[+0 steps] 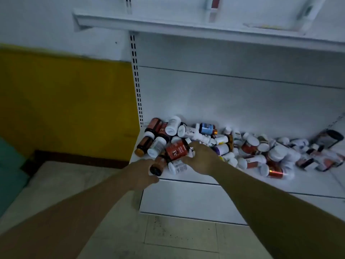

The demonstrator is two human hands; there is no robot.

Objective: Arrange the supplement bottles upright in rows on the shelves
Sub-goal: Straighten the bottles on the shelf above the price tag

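Several supplement bottles [250, 150] lie tumbled in a heap on the white bottom shelf [214, 179], most on their sides. My left hand [143, 172] grips an amber bottle with a dark cap [158, 164] at the shelf's front left edge. My right hand [200, 157] holds a red-labelled bottle marked "Fe" [175, 151] lying on top of the pile. White-capped bottles lie under and around both hands.
An upper white shelf [186, 27] hangs above, with blurred items on it. The slotted shelf upright [137, 81] stands at the left, next to a yellow wall [65, 101]. A pale mat [56, 184] and tiled floor [177, 234] lie below.
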